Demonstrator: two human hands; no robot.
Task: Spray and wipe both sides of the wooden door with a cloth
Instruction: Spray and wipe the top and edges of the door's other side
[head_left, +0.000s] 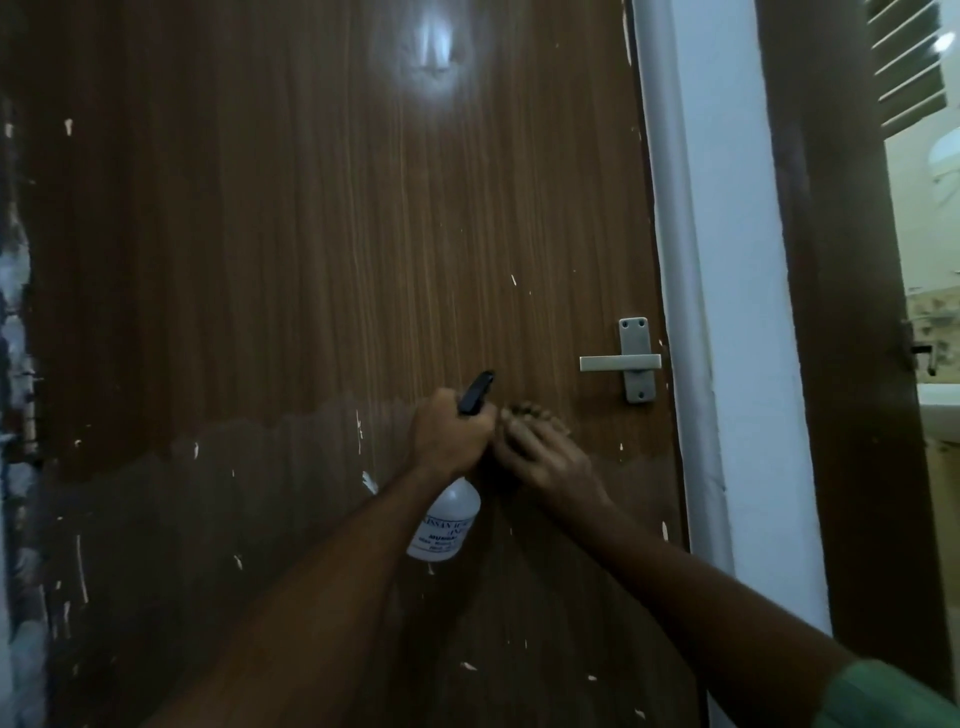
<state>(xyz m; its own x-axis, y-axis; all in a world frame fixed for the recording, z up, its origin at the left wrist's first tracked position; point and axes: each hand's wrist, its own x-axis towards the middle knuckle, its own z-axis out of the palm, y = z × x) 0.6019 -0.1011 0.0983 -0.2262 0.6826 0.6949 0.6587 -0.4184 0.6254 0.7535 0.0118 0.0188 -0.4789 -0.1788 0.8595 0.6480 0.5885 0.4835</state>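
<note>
The brown wooden door fills the view; its surface is scratched and chipped, and its lower part looks darker below a wavy line. My left hand grips the neck of a white spray bottle whose black trigger head points up at the door. My right hand is right beside it, touching the left hand. Its fingers are closed on a small brownish wad that looks like the cloth, held close to the door just below the handle.
A metal lever handle sits at the door's right edge. A white door frame runs down the right. Beyond it stands another dark door, and a lit room with a white basin.
</note>
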